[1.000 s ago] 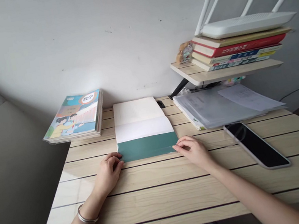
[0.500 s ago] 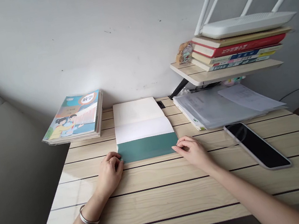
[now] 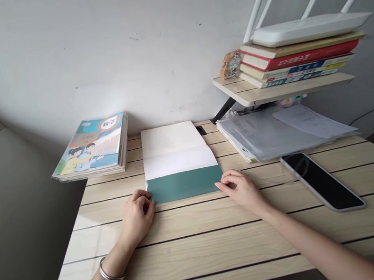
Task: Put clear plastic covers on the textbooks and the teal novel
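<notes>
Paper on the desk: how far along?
Done, it seems: the sheet lies flat with a green band along its near edge, and a crease-like line crosses the white. In hand: the left hand and right hand touch the band's two ends. Left: the white part beyond that line lies flat, with nothing folded over it.

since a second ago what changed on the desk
Nothing visibly moved except a slight drift of the head view. The left hand and right hand stay at the side edges of the green-banded white sheet, with no visible grasp or release. The stack of textbooks and phone stay put.
</notes>
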Available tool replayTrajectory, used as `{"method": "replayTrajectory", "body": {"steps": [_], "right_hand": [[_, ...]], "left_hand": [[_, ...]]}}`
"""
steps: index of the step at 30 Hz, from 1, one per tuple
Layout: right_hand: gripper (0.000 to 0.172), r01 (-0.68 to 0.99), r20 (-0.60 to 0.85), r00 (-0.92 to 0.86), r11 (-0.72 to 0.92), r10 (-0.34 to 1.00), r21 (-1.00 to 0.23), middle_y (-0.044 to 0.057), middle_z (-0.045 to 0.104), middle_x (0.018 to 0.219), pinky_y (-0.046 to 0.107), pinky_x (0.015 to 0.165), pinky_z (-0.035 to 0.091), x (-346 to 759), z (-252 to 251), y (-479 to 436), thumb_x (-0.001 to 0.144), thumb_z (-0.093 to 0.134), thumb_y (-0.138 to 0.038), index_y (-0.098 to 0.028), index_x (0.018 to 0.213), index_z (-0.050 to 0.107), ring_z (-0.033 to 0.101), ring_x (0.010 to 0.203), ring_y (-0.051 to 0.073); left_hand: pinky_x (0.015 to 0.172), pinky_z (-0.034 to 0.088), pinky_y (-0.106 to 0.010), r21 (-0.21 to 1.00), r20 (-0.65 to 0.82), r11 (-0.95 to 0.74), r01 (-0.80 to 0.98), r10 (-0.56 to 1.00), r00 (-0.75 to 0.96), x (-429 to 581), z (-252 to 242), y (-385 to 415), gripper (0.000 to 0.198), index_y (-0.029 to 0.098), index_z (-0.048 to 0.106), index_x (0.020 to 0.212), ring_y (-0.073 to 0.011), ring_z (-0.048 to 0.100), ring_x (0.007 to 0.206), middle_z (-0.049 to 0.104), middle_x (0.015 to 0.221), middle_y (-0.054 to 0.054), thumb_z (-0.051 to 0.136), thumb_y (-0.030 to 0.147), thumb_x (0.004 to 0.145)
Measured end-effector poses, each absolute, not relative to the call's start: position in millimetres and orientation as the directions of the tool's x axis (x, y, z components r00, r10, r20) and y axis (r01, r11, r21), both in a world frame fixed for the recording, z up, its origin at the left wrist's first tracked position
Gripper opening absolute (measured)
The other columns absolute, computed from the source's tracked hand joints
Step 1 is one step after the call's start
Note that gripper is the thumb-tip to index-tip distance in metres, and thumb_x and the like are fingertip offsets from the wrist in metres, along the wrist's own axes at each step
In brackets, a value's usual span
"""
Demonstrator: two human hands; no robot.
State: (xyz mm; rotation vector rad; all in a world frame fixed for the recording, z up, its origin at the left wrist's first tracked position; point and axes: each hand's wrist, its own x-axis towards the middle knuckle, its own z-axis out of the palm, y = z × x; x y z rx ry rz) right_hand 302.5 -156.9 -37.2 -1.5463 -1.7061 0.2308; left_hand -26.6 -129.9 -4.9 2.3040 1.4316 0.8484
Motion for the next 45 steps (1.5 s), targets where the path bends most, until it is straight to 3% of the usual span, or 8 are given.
{"method": "replayTrajectory", "body": {"steps": [16,31,38,45], "right_hand": [[0.029,0.780,0.462,0.066,0.243,0.885,-0.577,0.004,0.060,0.072,0.033,0.069,0.045,301,-37,-157,0.080,0.060,-0.032,-0.022,0.056,0.048,0.057,0.073,0.020],[0.029,0.786,0.467,0.069,0.241,0.881,-0.569,0.003,0.058,0.071,0.033,0.070,0.044,299,-38,-156,0.080,0.060,-0.030,-0.022,0.056,0.045,0.054,0.073,0.020],[0.028,0.785,0.459,0.069,0.236,0.886,-0.573,0.003,0.058,0.071,0.033,0.070,0.044,299,-38,-156,0.078,0.060,-0.029,-0.022,0.056,0.044,0.054,0.074,0.020],[0.027,0.795,0.471,0.054,0.248,0.881,-0.554,0.004,0.058,0.072,0.034,0.070,0.044,299,-37,-156,0.080,0.058,-0.029,-0.023,0.057,0.044,0.053,0.073,0.020]], "left_hand": [[0.071,0.048,-0.032,0.500,0.309,-0.435,0.749,0.897,0.315,-26,-6,-130,0.022,0.020,0.045,0.057,-0.0164,0.059,0.074,0.059,0.090,-0.006,0.052,0.021,0.078],[0.074,0.049,-0.034,0.446,0.359,-0.406,0.798,0.898,0.256,-22,-7,-132,0.031,0.020,0.051,0.057,-0.0189,0.058,0.077,0.057,0.086,-0.005,0.049,0.032,0.086],[0.074,0.048,-0.035,0.376,0.386,-0.423,0.825,0.880,0.275,-20,-11,-132,0.030,0.020,0.048,0.057,-0.0189,0.055,0.078,0.055,0.085,-0.006,0.050,0.029,0.086],[0.076,0.045,-0.038,0.200,0.349,-0.362,0.910,0.895,0.280,-16,-10,-135,0.016,0.019,0.053,0.072,-0.0227,0.052,0.083,0.055,0.089,-0.008,0.048,0.024,0.086]]}}
